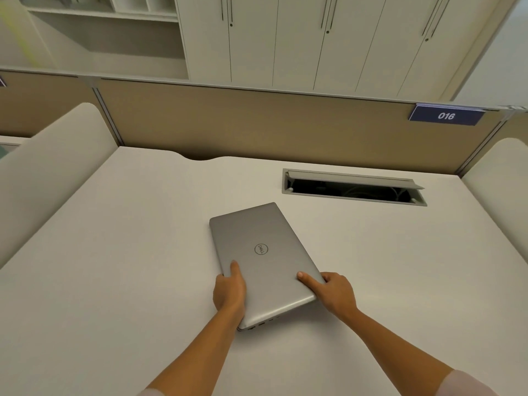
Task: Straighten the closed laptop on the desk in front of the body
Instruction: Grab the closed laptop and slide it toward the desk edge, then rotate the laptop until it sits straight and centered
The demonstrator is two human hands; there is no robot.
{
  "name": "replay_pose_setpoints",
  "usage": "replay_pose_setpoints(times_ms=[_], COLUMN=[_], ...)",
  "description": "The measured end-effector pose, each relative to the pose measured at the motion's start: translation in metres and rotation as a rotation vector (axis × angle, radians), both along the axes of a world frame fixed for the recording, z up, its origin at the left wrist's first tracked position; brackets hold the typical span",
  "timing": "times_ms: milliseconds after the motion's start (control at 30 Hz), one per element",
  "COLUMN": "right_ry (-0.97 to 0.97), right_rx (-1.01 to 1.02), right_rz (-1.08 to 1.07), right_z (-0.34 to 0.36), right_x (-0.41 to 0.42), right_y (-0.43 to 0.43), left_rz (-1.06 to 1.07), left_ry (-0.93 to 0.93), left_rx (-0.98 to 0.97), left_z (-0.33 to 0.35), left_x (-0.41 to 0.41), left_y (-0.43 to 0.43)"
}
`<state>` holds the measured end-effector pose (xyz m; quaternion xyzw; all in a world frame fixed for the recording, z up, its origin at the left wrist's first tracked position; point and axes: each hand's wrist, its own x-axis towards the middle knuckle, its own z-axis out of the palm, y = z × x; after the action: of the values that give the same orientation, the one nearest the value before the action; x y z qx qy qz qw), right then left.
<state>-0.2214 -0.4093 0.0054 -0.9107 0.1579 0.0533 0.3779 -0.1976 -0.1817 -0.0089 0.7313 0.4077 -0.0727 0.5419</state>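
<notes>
Laptop (264,258) lies skewed on the desk (114,252), fingers of left hand (228,291) and right hand (334,292) pinching its near corners.

We're in an office, at a numbered workstation: a pale desk (143,238) fills the middle of the frame, fenced along its far edge by a tan partition (257,124) with a blue tag (446,115) reading 016 at upper right. There's a cable hatch (354,187) propped open in the desk right of centre, rounded dividers (54,164) at both sides. Across the top, tall white cabinets (314,38), with open shelves (105,27) at upper left.
</notes>
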Motion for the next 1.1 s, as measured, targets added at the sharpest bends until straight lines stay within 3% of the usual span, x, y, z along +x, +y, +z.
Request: replay_pose_setpoints(times_ms=[333,767,1100], right_ry=[0.055,0.029,0.036], right_rx=[-0.084,-0.406,-0.547], right_rz=[0.078,0.268,0.407], right_z=[-0.012,-0.01,-0.014], right_x=[-0.02,-0.01,0.002], right_y=[-0.021,-0.032,-0.038], left_rz=[-0.118,-0.613,-0.733], left_ry=[0.021,0.081,-0.014], left_rx=[0.215,0.856,0.813], left_z=[0.004,0.005,0.001], left_x=[-0.024,-0.024,-0.019], left_y=[-0.022,0.005,0.027])
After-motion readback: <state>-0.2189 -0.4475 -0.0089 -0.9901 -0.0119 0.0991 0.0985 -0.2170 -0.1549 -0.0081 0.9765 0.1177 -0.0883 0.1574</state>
